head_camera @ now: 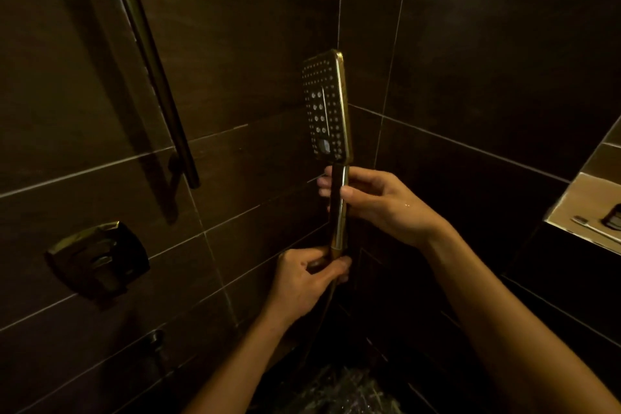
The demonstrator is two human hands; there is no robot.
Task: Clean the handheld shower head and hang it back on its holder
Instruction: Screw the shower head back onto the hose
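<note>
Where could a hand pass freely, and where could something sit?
Open air lies between the slide bar and the shower head, and between the wall valve and the left hand. The niche shelf shows some bare tile. Crowded: the shower handle, with the right hand gripping above.

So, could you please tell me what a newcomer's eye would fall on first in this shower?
First the shiny shower head, held upright in the middle against dark wall tiles, nozzle face turned left. The right hand grips its handle just below the head, and the left hand grips the handle's lower end. At the left, a slanting metal bar runs down the wall above a square control plate.
</note>
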